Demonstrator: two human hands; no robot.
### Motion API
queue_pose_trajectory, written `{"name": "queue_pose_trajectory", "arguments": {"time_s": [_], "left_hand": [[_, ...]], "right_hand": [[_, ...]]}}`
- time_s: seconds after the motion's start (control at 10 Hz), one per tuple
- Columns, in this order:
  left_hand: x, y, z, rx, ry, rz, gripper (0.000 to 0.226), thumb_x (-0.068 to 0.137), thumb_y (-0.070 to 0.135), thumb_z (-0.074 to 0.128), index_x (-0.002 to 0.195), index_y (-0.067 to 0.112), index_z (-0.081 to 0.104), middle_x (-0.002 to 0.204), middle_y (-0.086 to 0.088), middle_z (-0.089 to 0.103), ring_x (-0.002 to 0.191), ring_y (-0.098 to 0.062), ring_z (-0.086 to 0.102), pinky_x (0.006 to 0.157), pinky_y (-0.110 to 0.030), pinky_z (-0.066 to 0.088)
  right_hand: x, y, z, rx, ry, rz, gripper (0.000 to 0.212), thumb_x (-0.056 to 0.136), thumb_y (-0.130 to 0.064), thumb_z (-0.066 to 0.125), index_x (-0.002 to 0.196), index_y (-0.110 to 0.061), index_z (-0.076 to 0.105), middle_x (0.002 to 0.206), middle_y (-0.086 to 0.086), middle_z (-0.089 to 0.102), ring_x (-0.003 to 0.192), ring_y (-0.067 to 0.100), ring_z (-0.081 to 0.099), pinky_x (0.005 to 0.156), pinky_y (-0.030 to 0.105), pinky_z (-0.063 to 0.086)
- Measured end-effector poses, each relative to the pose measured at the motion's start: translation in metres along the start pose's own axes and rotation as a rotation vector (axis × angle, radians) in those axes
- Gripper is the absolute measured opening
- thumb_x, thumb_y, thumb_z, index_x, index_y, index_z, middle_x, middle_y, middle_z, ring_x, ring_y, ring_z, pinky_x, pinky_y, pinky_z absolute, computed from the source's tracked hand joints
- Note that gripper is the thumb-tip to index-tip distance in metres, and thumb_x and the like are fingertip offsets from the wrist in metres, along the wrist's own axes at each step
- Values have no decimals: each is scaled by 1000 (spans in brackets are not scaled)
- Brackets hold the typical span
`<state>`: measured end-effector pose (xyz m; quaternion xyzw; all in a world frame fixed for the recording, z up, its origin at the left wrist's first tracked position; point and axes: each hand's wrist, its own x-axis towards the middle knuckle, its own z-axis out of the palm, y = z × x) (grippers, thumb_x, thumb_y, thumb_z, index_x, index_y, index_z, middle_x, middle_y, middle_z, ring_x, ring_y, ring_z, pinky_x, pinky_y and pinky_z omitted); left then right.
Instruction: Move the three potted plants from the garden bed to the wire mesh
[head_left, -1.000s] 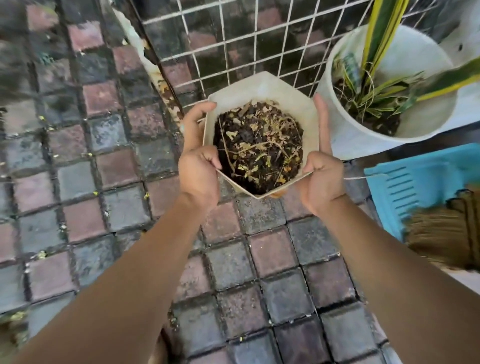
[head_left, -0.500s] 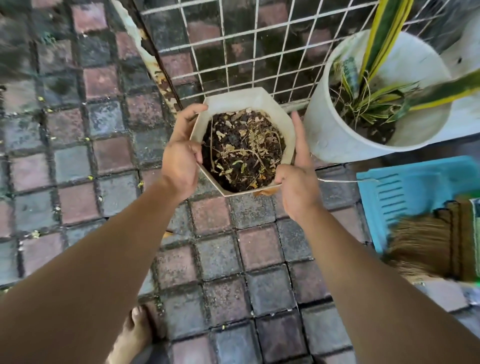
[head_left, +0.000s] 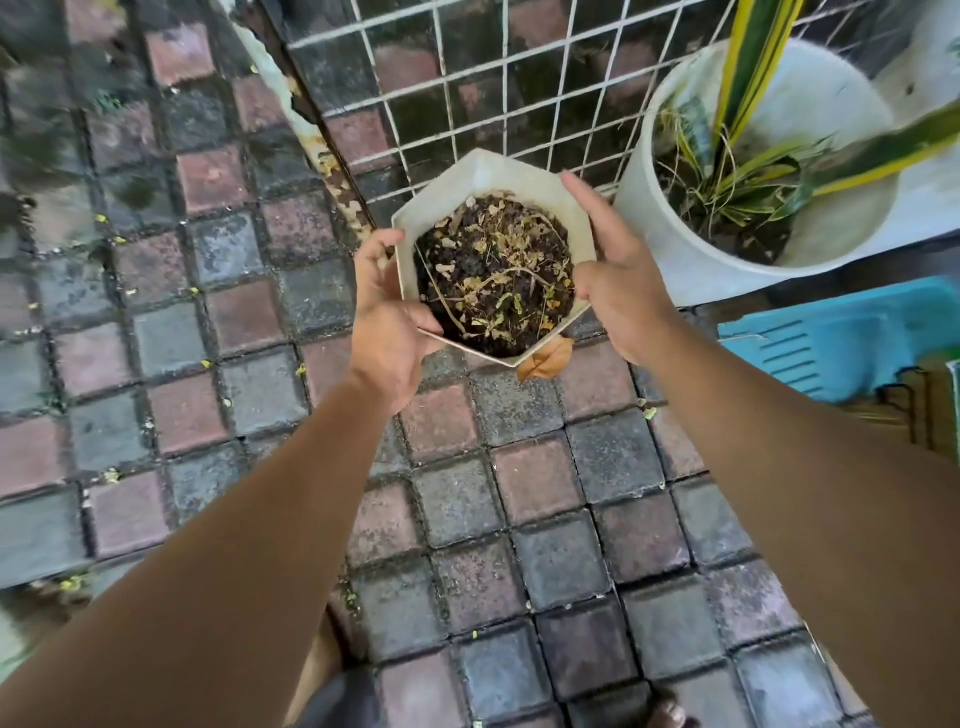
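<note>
A white hexagonal pot (head_left: 483, 174) filled with dark soil and dry yellowed stems is low over the paving, its far side at the front edge of the white wire mesh (head_left: 467, 78). My left hand (head_left: 387, 322) grips its left rim, thumb over the edge. My right hand (head_left: 615, 283) holds the right side, forefinger stretched along the wall and thumb at the rim. A dry brown leaf (head_left: 545, 358) pokes out from under the pot's near corner. I cannot tell whether the pot rests on the ground.
A large round white pot (head_left: 670, 260) with a striped green-yellow plant (head_left: 737, 156) stands just right of the hexagonal pot. A blue plastic dustpan (head_left: 831, 348) and a broom (head_left: 924, 415) lie at right. A rusty frame bar (head_left: 322, 150) borders the mesh's left side. Wet brick paving (head_left: 208, 338) spreads around.
The pot has gone down and away from me toward the mesh edge, held by both hands. My right forefinger has straightened along its side.
</note>
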<state>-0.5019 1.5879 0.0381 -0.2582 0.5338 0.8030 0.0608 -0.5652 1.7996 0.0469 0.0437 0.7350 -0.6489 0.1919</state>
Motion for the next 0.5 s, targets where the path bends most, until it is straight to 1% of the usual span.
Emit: {"name": "queue_pose_trajectory", "arguments": {"time_s": [0.1,0.2,0.3,0.4,0.5], "left_hand": [[-1,6,-6,131,-4,-26,88,81,-33,34,126,41,47,139,3,58,116,-30,65,80,-45,67],[-2,8,-13,295,-22,3,88,91,-29,44,134,48,46,156,-12,49,100,-19,63,77,-32,57],[-1,13,-16,476,-78,-18,90,96,-22,50,140,56,39,157,-7,48,69,-2,60,55,-18,49],[6,24,-16,691,-78,-20,80,100,-10,61,149,44,29,151,-11,53,73,-11,62,53,-17,53],[1,48,-9,863,31,-14,66,102,12,70,144,40,29,149,-13,57,100,-27,71,73,-31,68]], "right_hand": [[-11,-3,1,-82,21,-40,85,92,21,44,158,-33,41,156,-15,44,109,28,64,92,44,56],[-22,-3,5,-218,58,-50,79,97,15,45,159,-32,39,168,-5,33,68,4,59,56,12,46],[-29,-6,4,-325,20,-42,79,98,17,42,161,-29,35,169,0,31,94,0,56,67,8,41],[-28,-18,-1,-295,-5,68,83,98,16,45,160,-39,34,167,1,35,59,-2,58,47,9,40],[-35,-41,-6,-249,20,110,78,98,11,50,160,-34,37,155,1,51,88,8,75,70,25,63]]}}
